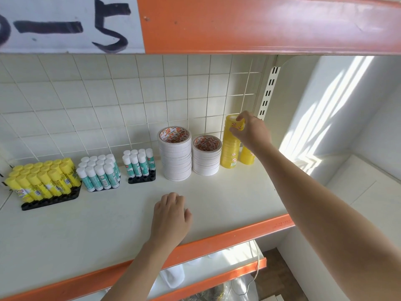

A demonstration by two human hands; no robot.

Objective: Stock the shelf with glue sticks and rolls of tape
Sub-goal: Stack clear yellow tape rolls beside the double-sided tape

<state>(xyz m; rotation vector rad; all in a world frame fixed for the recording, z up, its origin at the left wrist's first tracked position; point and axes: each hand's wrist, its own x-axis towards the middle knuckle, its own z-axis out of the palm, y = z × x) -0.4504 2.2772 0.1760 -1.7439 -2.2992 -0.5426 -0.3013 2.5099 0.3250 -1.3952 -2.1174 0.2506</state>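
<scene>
The right hand (249, 131), in the right centre of the frame, has its fingers and thumb curled round the topmost yellow tape roll (236, 124), which sits on the tall yellow stack (231, 148). The hand comes at the roll from the right and slightly from the front, so the roll lies just to its left, touching the fingertips. Whether the roll already rests fully on the stack or is a little above it is hard to tell, since the fingers cover its lower edge. The stack's long axis stands upright, and the roll's open core faces up toward the shelf above. Just right of the stack and partly hidden behind the wrist is a shorter yellow stack (247, 157).

The coming move seems to turn on keeping the roll centred over that upright axis; a nudge sideways could tip so narrow a column.

The left hand (171, 213), lower centre, rests palm down on the shelf (108, 224) with loosely bent fingers, holding nothing, and is well apart from the tape; the right hand is plainly the nearer.

Further left stand two white tape stacks (175, 157), also upright, then teal glue sticks (99, 172) and yellow glue sticks (43, 179) in black trays, caps pointing up and leaning back.
</scene>
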